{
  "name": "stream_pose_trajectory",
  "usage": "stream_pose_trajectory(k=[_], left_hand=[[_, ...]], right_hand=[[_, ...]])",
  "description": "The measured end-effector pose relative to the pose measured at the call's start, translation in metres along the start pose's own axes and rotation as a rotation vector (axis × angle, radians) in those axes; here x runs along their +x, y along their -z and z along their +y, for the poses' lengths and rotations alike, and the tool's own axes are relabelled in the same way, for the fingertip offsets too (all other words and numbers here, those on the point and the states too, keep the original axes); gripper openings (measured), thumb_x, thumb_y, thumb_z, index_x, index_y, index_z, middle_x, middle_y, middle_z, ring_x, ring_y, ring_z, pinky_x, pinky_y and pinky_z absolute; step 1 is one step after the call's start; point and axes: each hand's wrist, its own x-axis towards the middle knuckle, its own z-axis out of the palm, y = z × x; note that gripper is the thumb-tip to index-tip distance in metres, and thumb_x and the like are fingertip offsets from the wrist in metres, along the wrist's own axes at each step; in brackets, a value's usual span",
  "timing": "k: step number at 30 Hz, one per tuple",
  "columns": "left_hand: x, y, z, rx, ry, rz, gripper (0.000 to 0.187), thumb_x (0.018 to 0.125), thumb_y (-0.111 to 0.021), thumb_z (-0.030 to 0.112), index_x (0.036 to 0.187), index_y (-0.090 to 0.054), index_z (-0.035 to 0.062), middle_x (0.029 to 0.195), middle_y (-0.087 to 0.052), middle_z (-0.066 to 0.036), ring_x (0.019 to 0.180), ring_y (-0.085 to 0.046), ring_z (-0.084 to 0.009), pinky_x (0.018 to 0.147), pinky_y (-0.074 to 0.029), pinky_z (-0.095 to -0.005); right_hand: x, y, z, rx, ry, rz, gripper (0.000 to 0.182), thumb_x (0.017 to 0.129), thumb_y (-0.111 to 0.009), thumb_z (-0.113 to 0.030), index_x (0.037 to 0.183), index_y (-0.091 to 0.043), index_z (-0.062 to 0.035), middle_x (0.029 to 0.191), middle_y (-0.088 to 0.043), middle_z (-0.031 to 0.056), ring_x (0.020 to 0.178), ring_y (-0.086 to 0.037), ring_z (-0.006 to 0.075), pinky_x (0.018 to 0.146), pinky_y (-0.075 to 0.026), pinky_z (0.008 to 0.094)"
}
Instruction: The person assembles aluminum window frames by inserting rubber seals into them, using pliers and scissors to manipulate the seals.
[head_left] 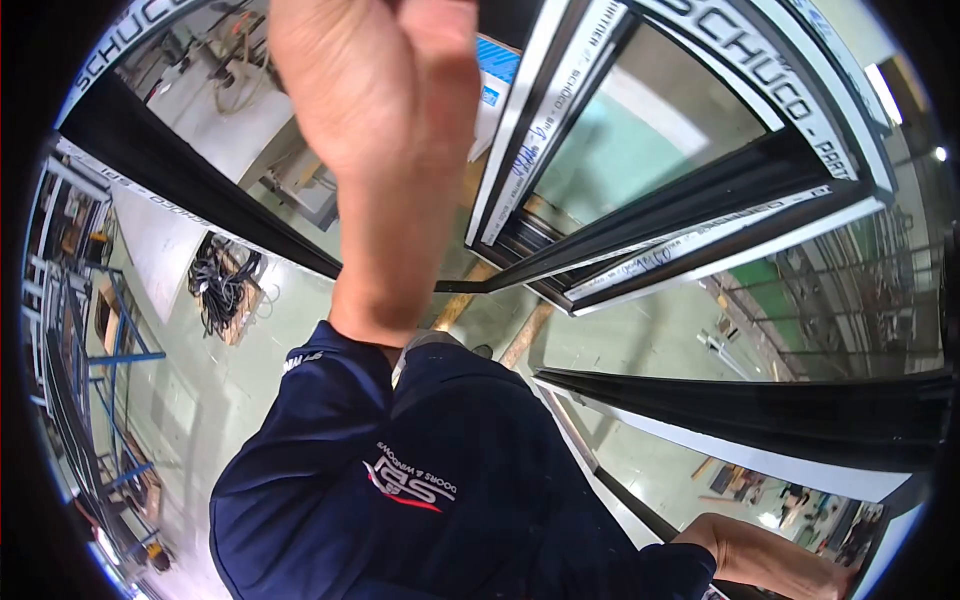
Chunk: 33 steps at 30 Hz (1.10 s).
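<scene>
My left hand is raised at the top of the view, blurred, in front of a black-and-white profile frame. Its fingers run past the upper edge, so what they touch is hidden. At the lower right my right arm reaches out, and my right hand is close to a pale frame member; its fingers cannot be made out. A window frame of dark profiles, with white film printed SCHUCO, stands ahead on the right. Another long dark profile crosses on the right, and one slants across the left.
Coiled black cables lie on a wooden piece at left. Blue metal racks stand farther left, beside a pale worktop. Wooden battens lie on the greenish floor below the window frame. Shelving fills the right side.
</scene>
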Motion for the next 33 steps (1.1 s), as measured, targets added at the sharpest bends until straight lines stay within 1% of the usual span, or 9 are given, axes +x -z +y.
stream_pose_trajectory(k=[7,9,11,13,15,16,18,20,33], left_hand=[[-0.022,-0.051,-0.078,0.086,0.331,0.023,0.040,0.106,-0.045,0.031,0.114,-0.058,-0.0058,0.097,-0.065,-0.017,0.088,-0.066,-0.0193,0.074,-0.056,-0.0279],[-0.032,-0.063,-0.089,0.435,0.475,0.107,0.035,0.104,-0.050,0.030,0.106,-0.059,-0.0042,0.086,-0.059,-0.011,0.073,-0.054,-0.0144,0.058,-0.047,-0.0288],[-0.041,-0.047,-0.111,0.207,0.553,-0.034,0.029,0.101,-0.058,0.027,0.095,-0.061,-0.0007,0.078,-0.054,-0.004,0.064,-0.045,-0.0093,0.051,-0.041,-0.0284],[-0.050,-0.025,-0.158,-0.257,0.523,-0.103,0.030,0.100,-0.060,0.028,0.088,-0.062,0.0011,0.080,-0.057,-0.004,0.069,-0.050,-0.0079,0.060,-0.045,-0.0250],[-0.061,-0.061,-0.179,-0.194,0.414,0.094,0.031,0.100,-0.061,0.028,0.087,-0.064,-0.0004,0.089,-0.065,-0.008,0.082,-0.062,-0.0114,0.076,-0.052,-0.0265],[-0.062,-0.043,-0.199,-0.237,0.506,-0.024,0.033,0.100,-0.060,0.029,0.091,-0.064,-0.0026,0.098,-0.068,-0.013,0.092,-0.064,-0.0152,0.085,-0.053,-0.0322],[-0.071,-0.035,-0.225,-0.174,0.699,0.102,0.035,0.100,-0.060,0.030,0.096,-0.064,-0.0038,0.101,-0.068,-0.014,0.098,-0.063,-0.0173,0.094,-0.050,-0.0388],[-0.072,-0.036,-0.228,-0.074,0.839,0.124,0.038,0.099,-0.059,0.029,0.108,-0.058,-0.0074,0.117,-0.064,-0.019,0.117,-0.058,-0.0264,0.110,-0.038,-0.0521],[-0.086,-0.012,-0.277,-0.220,0.910,0.060,0.050,0.100,-0.057,0.030,0.128,-0.048,-0.0103,0.136,-0.055,-0.019,0.129,-0.051,-0.0310,0.117,-0.028,-0.0562]], right_hand=[[0.003,0.022,-0.011,-0.075,-0.005,0.001,0.073,0.081,-0.054,-0.060,0.118,-0.052,0.0026,0.119,-0.057,0.0247,0.108,-0.057,0.0385,0.094,-0.047,0.0546],[0.004,0.027,-0.017,-0.090,-0.007,0.000,0.072,0.081,-0.055,-0.060,0.118,-0.052,0.0021,0.118,-0.057,0.0242,0.108,-0.058,0.0381,0.094,-0.048,0.0544],[0.003,0.032,-0.023,-0.098,-0.017,0.004,0.071,0.081,-0.055,-0.059,0.118,-0.052,0.0015,0.118,-0.057,0.0237,0.108,-0.058,0.0378,0.094,-0.048,0.0542],[-0.001,0.033,-0.018,-0.118,-0.027,-0.002,0.071,0.081,-0.056,-0.059,0.118,-0.053,0.0010,0.118,-0.057,0.0233,0.108,-0.058,0.0375,0.094,-0.048,0.0539],[0.000,0.037,-0.020,-0.132,-0.030,-0.002,0.070,0.081,-0.056,-0.059,0.118,-0.053,0.0005,0.118,-0.058,0.0228,0.108,-0.058,0.0371,0.094,-0.048,0.0537],[0.001,0.040,-0.021,-0.141,-0.031,0.002,0.070,0.081,-0.056,-0.059,0.118,-0.053,0.0002,0.118,-0.058,0.0226,0.108,-0.058,0.0370,0.094,-0.048,0.0536],[0.003,0.043,-0.023,-0.153,-0.029,0.003,0.069,0.081,-0.057,-0.059,0.118,-0.053,-0.0003,0.118,-0.058,0.0221,0.108,-0.058,0.0366,0.094,-0.048,0.0534],[0.005,0.045,-0.024,-0.162,-0.027,0.003,0.068,0.081,-0.057,-0.058,0.118,-0.053,-0.0008,0.118,-0.058,0.0217,0.108,-0.058,0.0363,0.094,-0.048,0.0532],[0.014,0.054,-0.023,-0.203,-0.020,0.000,0.065,0.080,-0.061,-0.057,0.117,-0.054,-0.0043,0.117,-0.060,0.0186,0.108,-0.059,0.0342,0.093,-0.049,0.0518]])
